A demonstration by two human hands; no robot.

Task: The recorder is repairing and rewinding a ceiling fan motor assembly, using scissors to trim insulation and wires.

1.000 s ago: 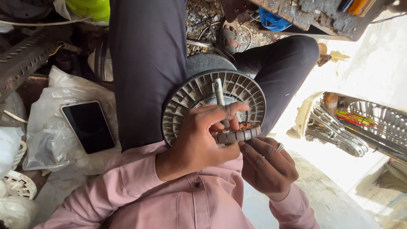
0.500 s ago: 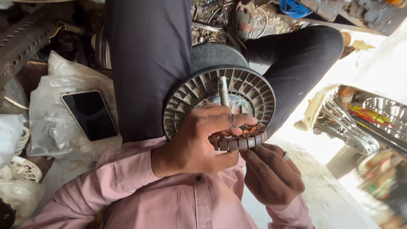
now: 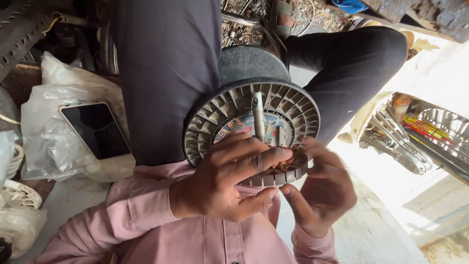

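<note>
A round grey fan motor (image 3: 229, 110) with a slotted ring, an upright metal shaft (image 3: 258, 115) and copper windings lies on my lap between my dark-trousered thighs. My left hand (image 3: 227, 183) lies over its near rim, fingers pressed on the copper windings (image 3: 286, 164) and thumb under the edge. My right hand (image 3: 325, 195) cups the near right part of the rim, fingertips on the slotted ring and thumb below it. The lower part of the ring is hidden by both hands.
A phone (image 3: 95, 129) with a dark screen rests on a crumpled clear plastic bag (image 3: 44, 122) to my left. White plastic parts (image 3: 17, 195) sit at the far left. Metal racks and wire pieces (image 3: 415, 142) lie at the right, scrap at the top.
The motor sits slightly further right and higher in view. My right hand has come up from below the rim to hold its right edge. My left hand stays on the windings.
</note>
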